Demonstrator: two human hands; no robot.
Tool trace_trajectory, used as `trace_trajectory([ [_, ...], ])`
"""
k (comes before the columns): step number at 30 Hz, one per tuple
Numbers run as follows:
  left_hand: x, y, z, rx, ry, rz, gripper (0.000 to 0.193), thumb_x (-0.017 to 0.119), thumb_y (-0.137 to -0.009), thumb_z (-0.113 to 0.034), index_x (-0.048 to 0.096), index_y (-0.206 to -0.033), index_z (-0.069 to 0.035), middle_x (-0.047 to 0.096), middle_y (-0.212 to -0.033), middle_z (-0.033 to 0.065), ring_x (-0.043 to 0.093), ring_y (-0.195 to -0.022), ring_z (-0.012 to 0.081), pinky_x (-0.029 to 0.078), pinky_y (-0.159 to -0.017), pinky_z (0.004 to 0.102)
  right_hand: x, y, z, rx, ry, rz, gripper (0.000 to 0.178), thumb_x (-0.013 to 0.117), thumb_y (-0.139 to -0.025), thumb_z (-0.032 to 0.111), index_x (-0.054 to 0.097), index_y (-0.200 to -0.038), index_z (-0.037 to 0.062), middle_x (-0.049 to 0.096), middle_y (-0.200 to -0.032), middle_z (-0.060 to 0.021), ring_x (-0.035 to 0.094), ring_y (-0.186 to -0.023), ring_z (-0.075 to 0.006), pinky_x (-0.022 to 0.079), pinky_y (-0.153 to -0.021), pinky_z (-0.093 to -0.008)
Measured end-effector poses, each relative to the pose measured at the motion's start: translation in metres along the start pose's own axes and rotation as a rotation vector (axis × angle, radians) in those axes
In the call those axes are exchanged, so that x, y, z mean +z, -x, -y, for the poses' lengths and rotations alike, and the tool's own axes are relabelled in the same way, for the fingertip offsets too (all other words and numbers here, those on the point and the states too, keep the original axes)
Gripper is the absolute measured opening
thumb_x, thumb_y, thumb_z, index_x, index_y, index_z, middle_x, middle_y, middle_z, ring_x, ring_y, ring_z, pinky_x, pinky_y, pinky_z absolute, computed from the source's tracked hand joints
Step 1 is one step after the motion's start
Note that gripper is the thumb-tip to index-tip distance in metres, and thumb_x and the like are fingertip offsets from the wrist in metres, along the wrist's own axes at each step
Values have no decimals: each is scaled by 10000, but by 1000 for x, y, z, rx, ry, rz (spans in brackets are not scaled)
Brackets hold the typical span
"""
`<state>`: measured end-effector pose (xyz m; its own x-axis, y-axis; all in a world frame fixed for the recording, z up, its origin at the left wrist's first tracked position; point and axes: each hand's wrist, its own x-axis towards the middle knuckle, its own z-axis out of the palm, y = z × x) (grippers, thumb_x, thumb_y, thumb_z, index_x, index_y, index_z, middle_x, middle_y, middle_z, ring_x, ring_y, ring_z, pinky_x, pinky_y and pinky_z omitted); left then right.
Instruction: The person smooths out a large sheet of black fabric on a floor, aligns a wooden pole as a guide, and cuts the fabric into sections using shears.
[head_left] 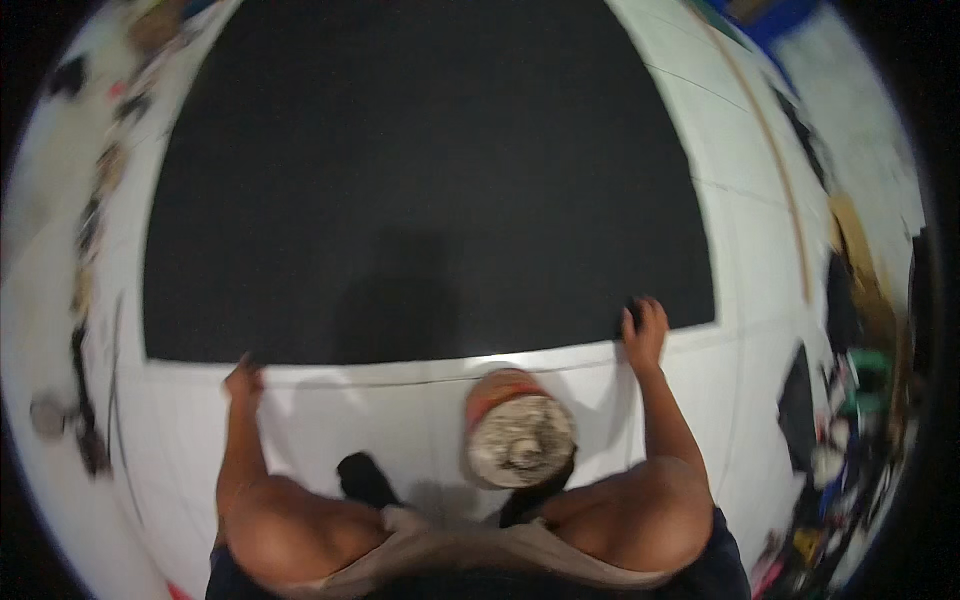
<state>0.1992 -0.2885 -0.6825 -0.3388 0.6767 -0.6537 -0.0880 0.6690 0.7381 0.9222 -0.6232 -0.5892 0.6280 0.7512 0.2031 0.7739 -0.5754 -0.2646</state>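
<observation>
A large black sheet (430,180), apparently cloth, lies flat on a white surface, its near edge running across in front of me. My left hand (243,382) is at that edge, close to its left corner. Its fingers are closed, and a dark bit of the sheet seems to be pinched at their tips. Near the right corner, my right hand (647,328) is closed with bent fingers around a dark part at the edge, which looks like the same sheet. The fingertips of both hands are small and partly blurred.
Between my legs stands a round container (522,435) with a reddish side and a mottled whitish top. A long thin brown strip (770,140) runs along the right. Cluttered dark cloths and small items (840,450) lie far right; more odds and ends (90,240) line the left.
</observation>
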Motion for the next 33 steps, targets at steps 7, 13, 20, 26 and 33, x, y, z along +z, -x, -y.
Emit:
trace_trajectory([
  [7,-39,50,-45,66,3,-78,261,660,-954,-263,584,-774,-91,543,-636,15,516,-494,126,415,-400,234,11,-52,-129,349,147,-178,358,624,-919,346,656,-1151,76,613,-1187,-168,578,-1105,-375,472,-937,-486],
  [13,-41,63,-38,46,-19,-150,253,629,-973,-251,561,-792,-89,507,-632,2,494,-510,116,402,-421,241,-16,-85,-171,491,125,-33,324,618,-918,319,673,-1126,78,652,-1151,-178,634,-1064,-357,511,-884,-468],
  [20,-27,70,-37,87,30,-217,256,622,-980,-266,554,-804,-93,521,-654,6,495,-536,106,411,-445,227,-31,-99,-181,493,-7,38,275,647,-895,258,709,-1012,17,697,-1020,-206,673,-946,-360,522,-832,-452],
  [26,-24,65,-36,71,4,-179,237,637,-972,-273,590,-845,-79,559,-681,11,526,-556,102,428,-455,210,-29,-93,-194,444,69,-9,270,646,-908,241,708,-1034,10,715,-940,-189,689,-896,-337,531,-806,-411],
  [33,-32,51,-31,84,38,-173,251,642,-972,-287,598,-847,-73,540,-661,3,514,-541,114,424,-450,225,-31,-99,-219,553,-92,54,335,678,-893,316,694,-1016,5,716,-953,-188,684,-901,-341,525,-810,-416],
])
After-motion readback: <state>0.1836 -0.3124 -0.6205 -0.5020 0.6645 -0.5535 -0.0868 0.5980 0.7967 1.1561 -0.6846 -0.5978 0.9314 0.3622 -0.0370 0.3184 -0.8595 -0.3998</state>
